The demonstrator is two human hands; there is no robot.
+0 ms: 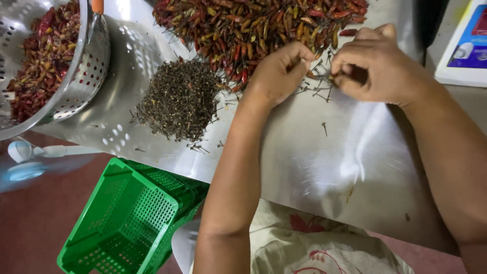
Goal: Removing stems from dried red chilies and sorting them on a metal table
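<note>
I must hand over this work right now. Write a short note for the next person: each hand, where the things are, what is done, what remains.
Left hand: closed on a small chili; I cannot see it clearly.
Right hand: pinching at a stem between the hands.
Done: pile of removed stems on the steel table; chilies sit in the colander at far left.
Left: large chili heap at the table's far edge.
Green basket stands on the floor, nothing visible in it.
</note>
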